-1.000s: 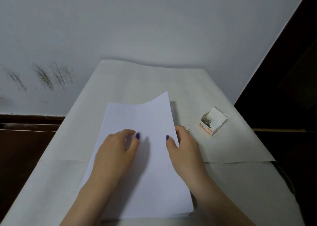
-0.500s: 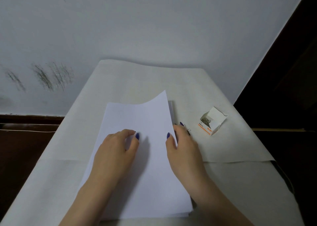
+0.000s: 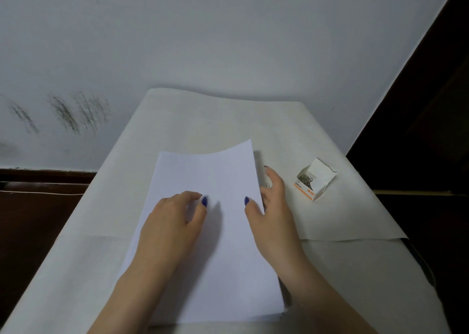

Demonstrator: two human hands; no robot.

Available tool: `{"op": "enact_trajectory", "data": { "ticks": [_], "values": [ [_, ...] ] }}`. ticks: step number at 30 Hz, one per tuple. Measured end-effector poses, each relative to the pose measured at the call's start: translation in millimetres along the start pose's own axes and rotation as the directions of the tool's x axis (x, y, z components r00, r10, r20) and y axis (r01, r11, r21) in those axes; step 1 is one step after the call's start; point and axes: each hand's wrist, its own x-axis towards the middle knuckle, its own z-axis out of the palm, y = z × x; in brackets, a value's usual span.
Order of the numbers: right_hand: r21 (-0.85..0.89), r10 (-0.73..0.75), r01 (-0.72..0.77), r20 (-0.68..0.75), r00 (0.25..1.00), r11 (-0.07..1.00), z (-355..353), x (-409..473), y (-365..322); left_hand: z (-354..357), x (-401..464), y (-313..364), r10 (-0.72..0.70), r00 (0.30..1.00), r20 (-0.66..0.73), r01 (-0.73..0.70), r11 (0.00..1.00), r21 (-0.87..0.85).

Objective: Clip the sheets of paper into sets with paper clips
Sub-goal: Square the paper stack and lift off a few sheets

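Observation:
A stack of white paper sheets [image 3: 210, 176] lies in the middle of the covered table. My left hand [image 3: 170, 222] rests flat on the stack, fingers loosely curled and holding nothing. At the stack's right edge is my right hand [image 3: 274, 212], thumb on the top sheet and fingers along the edge beneath it. The far right corner of the top sheet curls upward. A small open white and orange box of paper clips [image 3: 314, 179] sits to the right of that hand. No loose clip shows.
The table is covered with off-white sheeting [image 3: 228, 115] whose top layer ends in an edge at the right [image 3: 355, 238]. A pale wall stands behind. Dark drops border the table at left and right.
My right hand has slid forward along the stack's right edge and now covers the spot where a loose paper clip lay. The left hand has stayed still.

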Motion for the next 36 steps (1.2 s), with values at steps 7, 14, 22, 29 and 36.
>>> {"op": "enact_trajectory", "data": {
  "ticks": [7,14,22,29,36],
  "values": [
    [-0.053,0.045,-0.045,-0.002,0.999,0.998,-11,13,7,-4,3,-1,-0.039,0.999,0.003,0.039,0.993,-0.109],
    [0.068,0.094,-0.099,0.072,0.993,0.993,-26,8,8,-26,21,-25,-0.251,0.949,-0.192,0.161,0.907,-0.388],
    [0.074,0.072,-0.087,0.183,0.981,0.993,-21,5,7,-44,27,-45,-0.387,0.903,0.189,0.392,0.558,-0.731],
    [0.011,-0.003,0.003,0.060,0.998,1.000,-17,6,10,-35,27,-43,-0.331,0.928,0.169,0.339,0.568,-0.750],
    [0.172,-0.110,0.127,-0.109,0.988,0.977,-28,23,11,-29,20,-29,-0.189,0.941,0.282,0.336,0.628,-0.702]
  ]
}}
